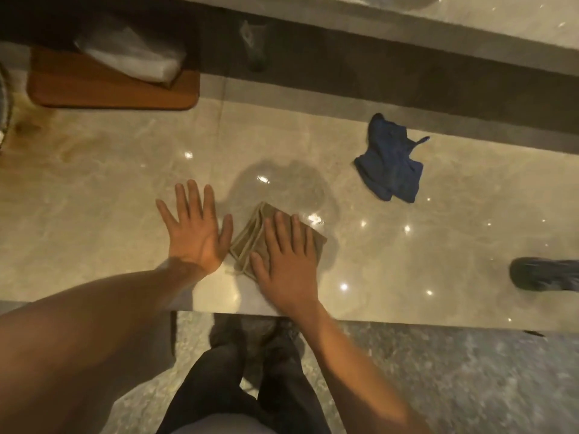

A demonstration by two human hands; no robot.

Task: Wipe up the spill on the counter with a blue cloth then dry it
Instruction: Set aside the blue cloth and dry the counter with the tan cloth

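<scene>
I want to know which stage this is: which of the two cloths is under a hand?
The folded tan cloth, pressed flat under the right hand. The blue cloth lies crumpled, untouched.

Blue cloth (390,159) dark navy; folded cloth (250,242) tan, paler edging; counter (109,189) glossy beige marble.

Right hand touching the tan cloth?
Touching. The head view shows the right hand lying flat on the folded tan cloth, palm and fingers covering most of it, no gap visible.

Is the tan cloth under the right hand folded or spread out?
Folded. The tan cloth shows several stacked hemmed edges at its left side, and the right hand presses flat on it.
</scene>
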